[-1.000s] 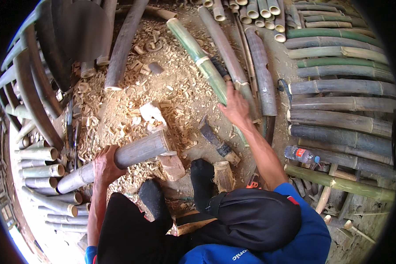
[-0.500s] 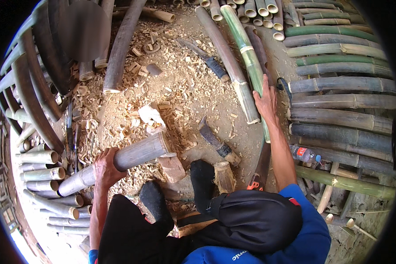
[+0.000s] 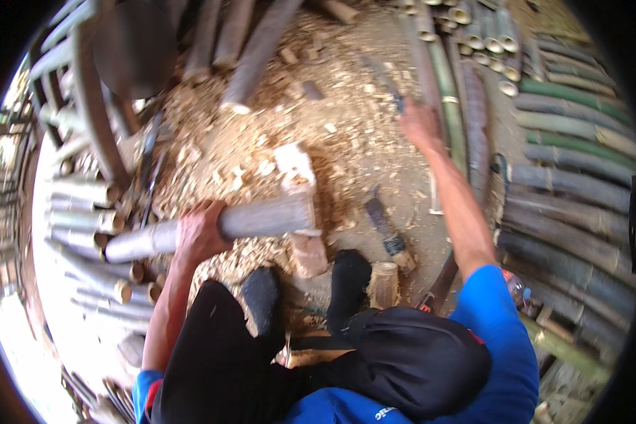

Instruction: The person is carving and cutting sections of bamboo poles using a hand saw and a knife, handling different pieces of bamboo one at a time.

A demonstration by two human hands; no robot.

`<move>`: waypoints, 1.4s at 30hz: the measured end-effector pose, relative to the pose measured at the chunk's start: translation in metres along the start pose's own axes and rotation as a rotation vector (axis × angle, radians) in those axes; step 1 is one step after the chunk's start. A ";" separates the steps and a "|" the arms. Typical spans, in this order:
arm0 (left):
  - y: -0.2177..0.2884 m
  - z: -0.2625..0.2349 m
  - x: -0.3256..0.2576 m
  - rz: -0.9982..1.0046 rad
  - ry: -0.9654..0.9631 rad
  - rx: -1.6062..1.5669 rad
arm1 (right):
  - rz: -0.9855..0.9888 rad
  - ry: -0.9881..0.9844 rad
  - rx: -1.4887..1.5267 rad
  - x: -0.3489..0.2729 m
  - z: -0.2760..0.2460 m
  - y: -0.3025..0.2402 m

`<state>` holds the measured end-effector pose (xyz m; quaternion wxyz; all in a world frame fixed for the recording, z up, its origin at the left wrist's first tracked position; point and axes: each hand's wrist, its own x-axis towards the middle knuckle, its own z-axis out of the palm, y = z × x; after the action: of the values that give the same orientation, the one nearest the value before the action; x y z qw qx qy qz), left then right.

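Observation:
My left hand (image 3: 203, 227) is wrapped around the top of a thick grey bamboo length (image 3: 267, 216). The right end of this piece rests on a pale wooden block (image 3: 308, 254); its left end reaches toward a bamboo stack. My right hand (image 3: 422, 127), blurred, is stretched far forward and closed around the back of a large knife's dark wrapped handle (image 3: 398, 100). That knife lies over wood chips with its blade pointing away from me. Nearer, a hooked knife (image 3: 384, 230) lies on the ground beside a short stump (image 3: 384, 284).
Cut bamboo lengths (image 3: 579, 185) are stacked at right, and others (image 3: 85, 220) at left. Long poles, one a green pole (image 3: 448, 95), lie beyond my right arm. A saw (image 3: 438, 286) and a plastic bottle (image 3: 519, 291) are near my right side. Wood chips (image 3: 244, 159) cover the ground.
My right hand has left the green bamboo pole and moved forward and left onto the large knife's handle. My left hand still holds the bamboo length. The whole view has shifted.

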<state>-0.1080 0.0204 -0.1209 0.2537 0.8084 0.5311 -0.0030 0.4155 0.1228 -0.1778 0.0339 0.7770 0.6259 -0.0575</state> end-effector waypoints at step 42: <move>0.016 -0.006 0.022 0.004 -0.193 0.004 | -0.253 -0.144 0.626 -0.253 -0.022 -0.139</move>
<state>-0.0858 0.0370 -0.1156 0.3020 0.8058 0.5028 -0.0815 0.2279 -0.0901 -0.1201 -0.1697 0.6599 0.6653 -0.3052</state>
